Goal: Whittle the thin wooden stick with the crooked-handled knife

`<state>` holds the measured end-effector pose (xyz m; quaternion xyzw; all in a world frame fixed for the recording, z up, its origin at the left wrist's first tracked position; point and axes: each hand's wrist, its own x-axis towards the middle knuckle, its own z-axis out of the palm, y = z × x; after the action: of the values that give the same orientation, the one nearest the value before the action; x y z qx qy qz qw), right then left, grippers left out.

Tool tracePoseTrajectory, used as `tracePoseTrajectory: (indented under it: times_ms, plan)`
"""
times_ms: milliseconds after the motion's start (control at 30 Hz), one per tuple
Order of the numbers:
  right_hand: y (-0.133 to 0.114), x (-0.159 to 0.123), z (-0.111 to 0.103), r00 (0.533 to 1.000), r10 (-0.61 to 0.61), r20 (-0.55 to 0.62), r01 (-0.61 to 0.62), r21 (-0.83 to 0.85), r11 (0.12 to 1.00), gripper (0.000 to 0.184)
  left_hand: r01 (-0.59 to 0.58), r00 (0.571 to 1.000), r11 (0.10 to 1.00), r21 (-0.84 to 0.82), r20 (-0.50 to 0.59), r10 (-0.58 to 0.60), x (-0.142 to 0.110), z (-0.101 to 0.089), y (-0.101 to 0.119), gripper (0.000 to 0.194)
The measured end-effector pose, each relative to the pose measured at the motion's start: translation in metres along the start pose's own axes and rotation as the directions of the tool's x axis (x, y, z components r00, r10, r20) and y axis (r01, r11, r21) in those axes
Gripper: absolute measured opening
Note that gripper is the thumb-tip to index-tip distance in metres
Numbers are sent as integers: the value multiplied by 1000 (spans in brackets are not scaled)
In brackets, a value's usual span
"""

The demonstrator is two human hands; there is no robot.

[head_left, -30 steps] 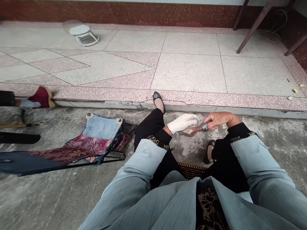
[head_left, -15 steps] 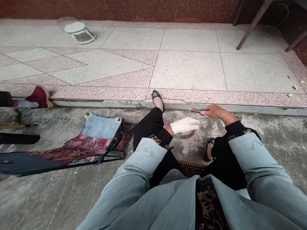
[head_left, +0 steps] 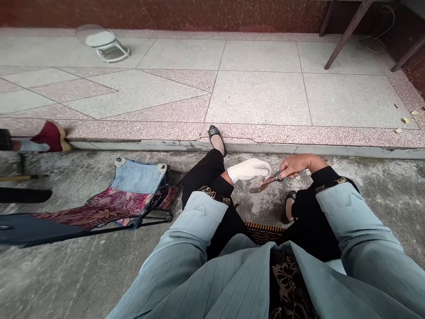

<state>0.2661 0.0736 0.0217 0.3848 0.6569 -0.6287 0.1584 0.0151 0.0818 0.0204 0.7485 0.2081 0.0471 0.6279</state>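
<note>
In a white knitted glove, my left hand (head_left: 250, 169) is closed with its fingers curled. A curved, brownish strip (head_left: 257, 189) juts out below it; I cannot make out its material, and the glove hides its upper end. My bare right hand (head_left: 295, 165) is wrapped around the dark handle of a small knife-like tool (head_left: 272, 179). The tool's reddish-brown narrow part slants down left, and its tip meets or overlaps the curved strip just under the glove. Both hands are above the concrete, between my knees.
A folding chair (head_left: 136, 177) with denim and floral cloth stands to the left. Beyond it is another person's red shoe (head_left: 53, 136). A raised tiled step (head_left: 252, 133) runs across ahead, carrying a white stool (head_left: 106, 42) and wooden legs (head_left: 348, 33) at the right.
My right hand has lowered and moved slightly left, swinging the tool's tip down to the curved strip. My left hand has shifted slightly left with the strip.
</note>
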Motion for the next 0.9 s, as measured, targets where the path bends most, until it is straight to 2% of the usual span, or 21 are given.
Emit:
tracePoseTrajectory:
  times_ms: [133, 200, 233, 300, 367, 433, 500, 567, 633, 700, 767, 800, 833, 900]
  plan:
    - [-13, -2, 5, 981, -157, 116, 148, 81, 986, 44, -75, 997, 982, -175, -21, 73, 3, 0, -4, 42]
    - [-19, -7, 5, 963, -241, 120, 226, 126, 966, 41, -64, 995, 976, -210, -89, 46, 8, 3, -9, 42]
    - [-21, -11, 4, 958, -277, 72, 265, 145, 953, 40, -41, 990, 975, -218, -138, 11, 11, 5, -12, 42]
    - [-22, -19, 1, 941, -307, -140, 329, 175, 928, 38, 9, 978, 971, -238, -202, -59, 15, 10, -16, 42]
    - [-22, -24, -2, 875, -254, -412, 366, 219, 904, 41, 31, 976, 973, -228, -204, -79, 16, 13, -16, 40]
    - [-21, -22, -4, 789, -146, -596, 362, 260, 895, 46, 28, 984, 988, -151, -172, -54, 16, 15, -15, 38]
    - [-21, -15, -6, 750, -20, -661, 241, 245, 939, 49, 18, 989, 1000, -24, -144, -21, 16, 15, -13, 37]
    - [-21, -7, -6, 739, 101, -666, 21, 173, 985, 49, 16, 994, 991, 135, -107, -2, 15, 15, -13, 37]
    - [-20, 0, -6, 754, 183, -631, -170, 81, 982, 47, 29, 996, 959, 283, -90, -4, 15, 14, -15, 36]
    - [-16, 4, -6, 827, 216, -519, -257, -8, 966, 48, 38, 997, 927, 372, -74, -12, 14, 12, -16, 35]
    - [-11, 4, -3, 935, 201, -291, -231, -70, 971, 49, 22, 999, 928, 373, -44, -6, 11, 8, -15, 35]
    - [-9, 3, -2, 972, 176, -157, -190, -81, 978, 50, 9, 1000, 939, 343, -26, 0, 9, 6, -14, 34]
    - [-8, 2, 0, 990, 137, -32, -139, -76, 987, 50, 0, 1000, 955, 298, -11, 4, 7, 5, -12, 34]
    - [-9, -2, 3, 990, 46, 133, -42, -33, 999, 50, -6, 1000, 985, 170, 0, 6, 4, 2, -8, 34]
